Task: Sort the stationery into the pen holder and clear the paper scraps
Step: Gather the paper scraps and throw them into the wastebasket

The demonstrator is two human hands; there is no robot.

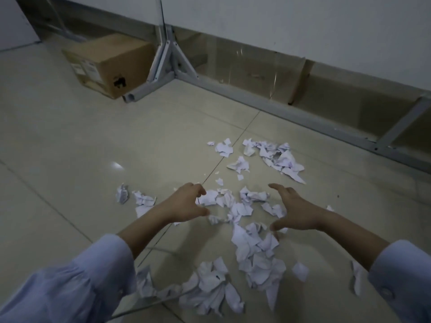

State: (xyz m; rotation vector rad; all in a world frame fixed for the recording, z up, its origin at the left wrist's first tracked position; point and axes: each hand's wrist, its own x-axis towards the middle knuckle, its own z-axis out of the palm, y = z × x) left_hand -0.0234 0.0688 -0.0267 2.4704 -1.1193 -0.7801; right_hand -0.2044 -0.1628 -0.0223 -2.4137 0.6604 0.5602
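1. A glossy tiled floor point(70, 148) is filling the dim room, with a white wall point(279, 24) running behind it. A cardboard box point(109, 64) is sitting beside a grey metal frame point(168, 64) at the wall's foot.
2. White paper scraps point(256, 252) are lying strewn across the tiles, from a far cluster near the frame to a thick heap close to the person.
3. The left hand point(186, 203) is hovering at the left edge of the middle cluster, fingers curved and thumb spread apart, gripping nothing. A few scraps are lying just left of its wrist.
4. The right hand point(296, 210) is mirroring it on the right edge, fingers and thumb wide apart and cupped inward, also holding nothing.
5. The middle scraps are lying between the two hands. Whether any fingertip is touching paper cannot be told.
6. Pale blue sleeves point(70, 287) are covering both forearms.
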